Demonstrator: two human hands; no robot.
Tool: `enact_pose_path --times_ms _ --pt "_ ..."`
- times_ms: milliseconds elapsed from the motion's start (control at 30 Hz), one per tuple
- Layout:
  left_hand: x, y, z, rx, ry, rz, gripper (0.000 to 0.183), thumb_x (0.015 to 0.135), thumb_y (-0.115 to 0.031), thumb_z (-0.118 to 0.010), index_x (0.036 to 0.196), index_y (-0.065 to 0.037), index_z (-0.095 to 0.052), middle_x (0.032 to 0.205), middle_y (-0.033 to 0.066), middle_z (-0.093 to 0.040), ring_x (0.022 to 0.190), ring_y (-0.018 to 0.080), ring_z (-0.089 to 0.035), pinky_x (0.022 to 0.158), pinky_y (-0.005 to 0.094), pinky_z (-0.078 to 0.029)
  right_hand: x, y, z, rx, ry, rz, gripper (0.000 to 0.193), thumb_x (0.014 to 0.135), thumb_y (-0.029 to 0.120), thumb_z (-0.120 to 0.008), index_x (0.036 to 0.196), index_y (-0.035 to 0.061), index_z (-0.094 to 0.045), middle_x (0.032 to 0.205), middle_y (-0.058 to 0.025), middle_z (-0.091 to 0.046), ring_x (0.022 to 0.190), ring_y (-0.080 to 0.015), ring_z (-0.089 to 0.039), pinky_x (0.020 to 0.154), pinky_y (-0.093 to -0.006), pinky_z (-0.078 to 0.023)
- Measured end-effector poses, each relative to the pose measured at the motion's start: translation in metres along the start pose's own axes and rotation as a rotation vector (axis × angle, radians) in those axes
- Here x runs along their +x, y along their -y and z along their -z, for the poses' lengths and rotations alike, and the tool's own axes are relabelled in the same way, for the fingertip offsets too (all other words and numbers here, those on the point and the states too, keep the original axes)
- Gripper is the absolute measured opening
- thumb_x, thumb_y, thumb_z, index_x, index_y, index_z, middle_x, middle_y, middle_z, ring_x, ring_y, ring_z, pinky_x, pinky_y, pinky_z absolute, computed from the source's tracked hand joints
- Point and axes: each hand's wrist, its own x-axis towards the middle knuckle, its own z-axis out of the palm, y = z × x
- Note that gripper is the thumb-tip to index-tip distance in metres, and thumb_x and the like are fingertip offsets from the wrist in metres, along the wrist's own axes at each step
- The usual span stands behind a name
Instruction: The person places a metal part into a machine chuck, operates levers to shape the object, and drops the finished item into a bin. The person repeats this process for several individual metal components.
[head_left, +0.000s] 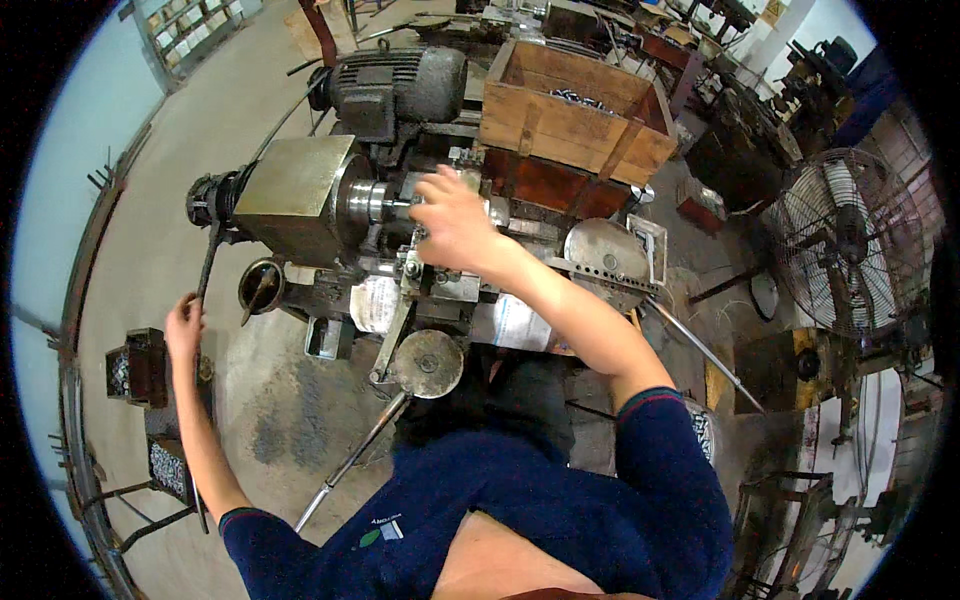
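My left hand (184, 328) is low on the left, its fingers curled at the lower end of a dark lever (209, 265). This lever hangs from the pulley end of a lathe's headstock (293, 190). Over the tool slide (455, 285) is my right hand (455, 222), close to the shiny spindle nose (375, 202). Its fingers are bent and drawn together, and whatever may be in them is hidden. A round metal disc handle (428, 364) sits below the slide, in front of my body.
A wooden crate (570, 125) with small metal parts stands behind the lathe, beside a motor (400, 90). Small bins of parts (140, 368) are at left. A caged fan (840, 240) stands at right. Long metal handles (345, 465) stick out near my legs.
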Motion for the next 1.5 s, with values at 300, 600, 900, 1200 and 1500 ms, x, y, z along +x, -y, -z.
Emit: enact_pose_path --times_ms 300,600,900,1200,1500 --pt "-0.131 0.031 -0.016 0.518 -0.186 0.324 0.063 0.080 -0.058 -0.048 0.103 -0.001 -0.060 0.092 0.0212 -0.062 0.086 0.0392 -0.059 0.074 0.0458 -0.045 0.060 0.001 -0.066 -0.209 0.582 -0.097 0.021 0.060 0.023 -0.064 0.078 0.0123 -0.068 0.085 -0.0075 -0.066 0.088 -0.0242 -0.059 0.091 -0.0364 -0.036" --pt "-0.134 -0.007 -0.012 0.044 0.121 0.213 0.028 0.077 -0.021 -0.063 0.078 0.004 -0.051 0.059 0.0126 -0.055 0.046 0.0199 -0.058 0.043 0.0322 -0.046 0.051 0.005 -0.043 -0.314 0.422 -0.125 0.021 0.061 0.027 -0.061 0.075 0.0131 -0.069 0.080 -0.0078 -0.066 0.087 -0.0255 -0.058 0.102 -0.0430 -0.025" --pt "-0.080 0.029 -0.030 -0.479 0.327 0.219 0.019 0.084 -0.011 -0.058 0.091 0.006 -0.054 0.061 0.0102 -0.056 0.052 0.0186 -0.057 0.049 0.0328 -0.051 -0.003 -0.111 0.096 -0.220 0.016 -0.499 0.027 0.057 0.021 -0.061 0.080 0.0073 -0.068 0.086 -0.0208 -0.062 0.082 -0.0349 -0.058 0.076 -0.0412 -0.049" --pt "-0.084 0.051 -0.023 -0.391 0.278 0.252 0.023 0.086 -0.024 -0.061 0.083 -0.002 -0.053 0.059 0.0016 -0.046 0.052 0.0094 -0.045 0.049 0.0255 -0.041 -0.194 -0.087 0.133 -0.083 -0.264 -0.550 0.044 0.058 0.020 -0.063 0.100 0.0068 -0.063 0.122 -0.0167 -0.051 0.107 -0.0335 -0.050 0.090 -0.0380 -0.042" --pt "-0.054 0.080 -0.030 -0.311 0.364 0.309 0.034 0.081 -0.030 -0.063 0.077 0.004 -0.060 0.064 0.0108 -0.057 0.051 0.0131 -0.047 0.047 0.0291 -0.040 -0.595 0.009 0.104 -0.371 0.218 -1.691 0.027 0.057 0.022 -0.062 0.079 0.0065 -0.067 0.076 -0.0174 -0.063 0.077 -0.0326 -0.062 0.072 -0.0402 -0.050"
